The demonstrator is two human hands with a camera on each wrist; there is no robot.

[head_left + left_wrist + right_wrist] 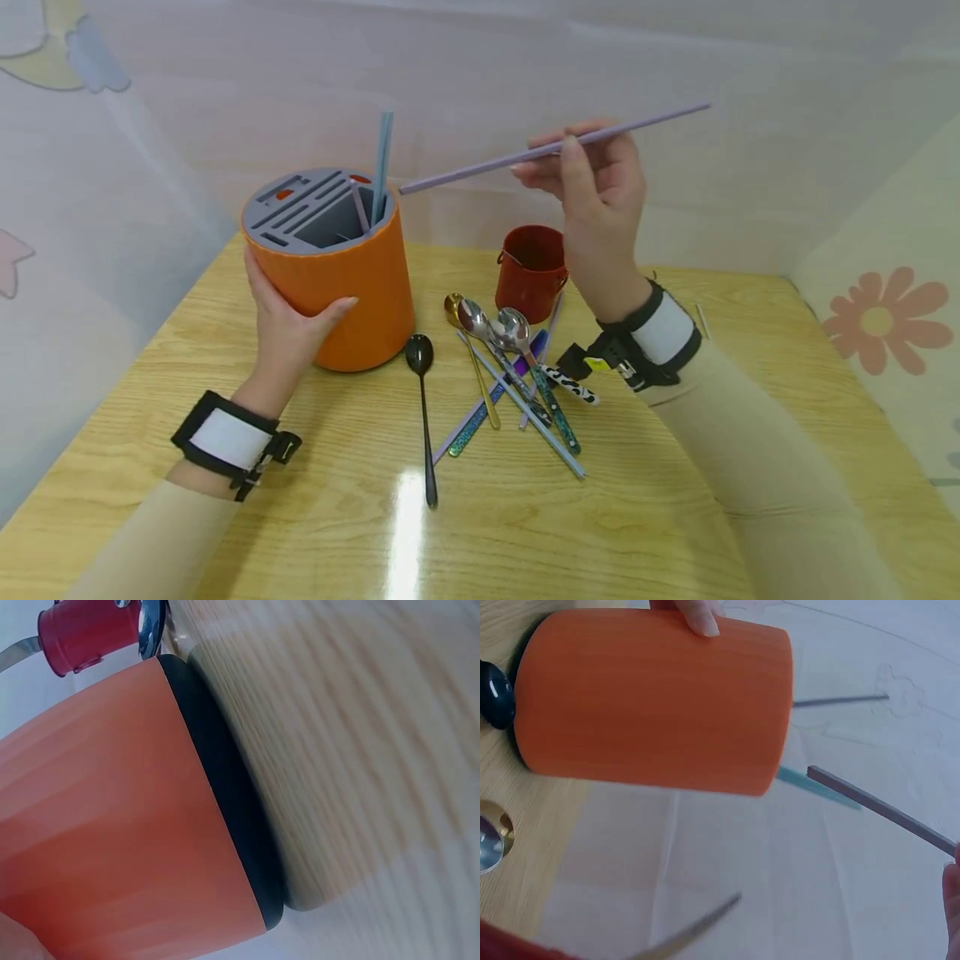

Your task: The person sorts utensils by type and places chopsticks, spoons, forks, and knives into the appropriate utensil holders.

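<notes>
An orange holder (112, 817) with a black base ring (225, 787) fills the view from 7 to 10 o'clock, tilted on the wooden surface (360, 735). A red cup (86, 634) sits at 11 o'clock, with shiny spoon bowls (150, 626) just beside it.

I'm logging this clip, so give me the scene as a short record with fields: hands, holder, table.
Left hand: grips the orange holder, tilted on the table
Right hand: pinches a purple chopstick, tip near the holder's top
In holder: blue chopstick
On table: red cup, black spoon, spoon pile
</notes>
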